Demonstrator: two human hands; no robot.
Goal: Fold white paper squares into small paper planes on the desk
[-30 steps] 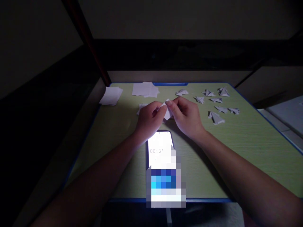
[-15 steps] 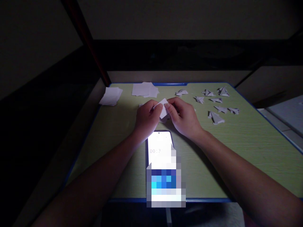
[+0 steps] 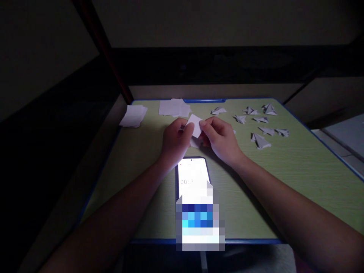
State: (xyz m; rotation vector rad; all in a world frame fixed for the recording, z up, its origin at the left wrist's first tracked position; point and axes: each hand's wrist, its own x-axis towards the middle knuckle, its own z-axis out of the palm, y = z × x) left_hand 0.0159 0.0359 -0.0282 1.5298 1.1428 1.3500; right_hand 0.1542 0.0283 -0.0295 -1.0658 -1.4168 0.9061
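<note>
Both of my hands pinch one small white paper piece (image 3: 194,126) above the middle of a green table (image 3: 298,167). My left hand (image 3: 174,142) holds its left side with curled fingers. My right hand (image 3: 220,138) grips its right side between thumb and fingers. The paper is partly folded and tilted up. A lit phone (image 3: 193,178) showing a timer lies flat on the table just below my hands.
Several folded paper shapes (image 3: 259,141) lie scattered at the back right. Two stacks of flat white sheets sit at the back left (image 3: 133,115) and back centre (image 3: 174,107). The table has a blue rim (image 3: 204,101). The room around is dark.
Both hands have shifted slightly left and turned the paper, so its flat white face now stands up higher between the fingers.
</note>
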